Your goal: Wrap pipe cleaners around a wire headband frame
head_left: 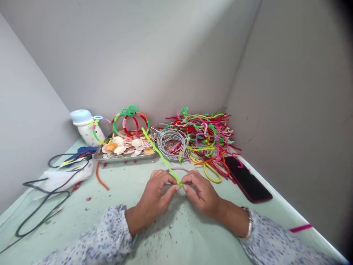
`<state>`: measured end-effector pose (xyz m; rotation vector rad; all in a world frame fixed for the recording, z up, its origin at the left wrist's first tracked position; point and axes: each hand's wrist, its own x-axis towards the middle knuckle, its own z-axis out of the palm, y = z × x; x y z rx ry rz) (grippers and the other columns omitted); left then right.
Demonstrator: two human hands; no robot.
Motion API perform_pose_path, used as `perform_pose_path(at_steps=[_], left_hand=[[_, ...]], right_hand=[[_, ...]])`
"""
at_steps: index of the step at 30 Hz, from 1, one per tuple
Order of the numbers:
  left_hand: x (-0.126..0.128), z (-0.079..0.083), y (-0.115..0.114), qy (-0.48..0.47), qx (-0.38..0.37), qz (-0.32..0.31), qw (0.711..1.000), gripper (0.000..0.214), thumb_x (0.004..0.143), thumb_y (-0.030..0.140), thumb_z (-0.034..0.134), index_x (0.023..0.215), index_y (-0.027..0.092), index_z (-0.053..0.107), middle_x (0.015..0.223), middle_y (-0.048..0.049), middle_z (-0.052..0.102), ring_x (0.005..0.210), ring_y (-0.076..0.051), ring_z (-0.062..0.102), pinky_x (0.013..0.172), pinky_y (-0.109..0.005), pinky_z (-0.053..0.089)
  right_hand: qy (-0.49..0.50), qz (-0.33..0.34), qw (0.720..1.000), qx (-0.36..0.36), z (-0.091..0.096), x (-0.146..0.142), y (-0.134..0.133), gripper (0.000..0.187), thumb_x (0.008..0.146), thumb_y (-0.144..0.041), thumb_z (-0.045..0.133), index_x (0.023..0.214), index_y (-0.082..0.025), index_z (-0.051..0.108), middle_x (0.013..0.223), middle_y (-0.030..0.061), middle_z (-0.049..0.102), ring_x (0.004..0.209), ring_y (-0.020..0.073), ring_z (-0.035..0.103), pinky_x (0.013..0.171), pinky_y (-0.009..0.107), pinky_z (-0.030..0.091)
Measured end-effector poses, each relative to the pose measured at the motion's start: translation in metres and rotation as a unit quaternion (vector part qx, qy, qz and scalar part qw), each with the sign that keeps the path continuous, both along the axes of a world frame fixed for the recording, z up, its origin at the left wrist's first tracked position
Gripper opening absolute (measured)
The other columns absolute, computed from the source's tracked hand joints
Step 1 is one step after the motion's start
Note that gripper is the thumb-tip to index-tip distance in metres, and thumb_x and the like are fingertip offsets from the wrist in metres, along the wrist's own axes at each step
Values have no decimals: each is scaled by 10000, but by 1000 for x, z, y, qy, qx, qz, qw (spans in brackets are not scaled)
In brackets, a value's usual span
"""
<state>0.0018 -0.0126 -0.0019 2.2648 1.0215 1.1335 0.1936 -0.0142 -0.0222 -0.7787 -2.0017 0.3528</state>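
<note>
Both of my hands meet over the middle of the table, fingertips almost touching. Between thumb and finger my left hand [158,191] pinches the lower end of a bright green pipe cleaner [160,154]. My right hand [202,193] is closed on the same end, where the green looks bunched or twisted. The pipe cleaner's free length slants up and to the left, toward a tray of shells. Behind my fingers a pale purple curved strand [179,169] shows in part; whether it joins the green one, I cannot tell.
A metal tray [125,159] holds shells [120,145] and wrapped hoops [131,123]. Coiled grey wire [172,143] lies beside a pile of coloured pipe cleaners [206,129]. A phone [248,180] rests at right. Left are a white bottle [89,130], pliers [82,151] and a black cable [41,200].
</note>
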Motion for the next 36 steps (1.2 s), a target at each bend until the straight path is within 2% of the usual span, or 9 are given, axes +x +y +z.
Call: perform_pose_path(at_steps=[7, 16, 22, 29, 36], left_hand=[[3, 0, -3, 13, 3, 35, 999, 134, 883, 260, 570, 773, 192, 607, 730, -15, 632, 744, -191, 568, 771, -355, 415], [5, 4, -3, 4, -88, 48, 995, 192, 860, 288, 540, 725, 181, 622, 722, -19, 645, 742, -193, 580, 736, -334, 438], [6, 7, -3, -1, -108, 53, 993, 194, 842, 307, 541, 718, 182, 622, 714, -15, 635, 729, -192, 579, 719, -327, 442], [6, 5, 8, 3, -131, 45, 990, 203, 838, 291, 532, 687, 185, 615, 699, -16, 644, 725, -195, 590, 711, -318, 436], [5, -2, 18, -1, -144, 54, 988, 210, 818, 291, 533, 643, 191, 593, 649, -11, 620, 706, -200, 568, 690, -315, 420]], right_hand=[[-13, 8, 1000, 1, 0, 0, 0, 99, 899, -157, 458, 935, -205, 536, 799, 35, 570, 751, 194, 518, 722, 350, 428], [-28, 17, 999, 26, -3, -1, 1, 108, 903, -151, 446, 949, -205, 527, 799, 37, 573, 760, 197, 518, 724, 360, 426], [-22, 9, 1000, 16, -1, -2, 1, 105, 880, -149, 472, 946, -204, 533, 801, 36, 574, 758, 196, 522, 722, 357, 430], [-39, -10, 999, 3, -1, -3, 6, 93, 848, -142, 498, 908, -208, 523, 778, 24, 548, 744, 194, 509, 713, 348, 414], [-74, 6, 997, -1, -6, -3, 14, 122, 851, -122, 485, 934, -203, 523, 782, 35, 562, 752, 204, 506, 716, 362, 407]])
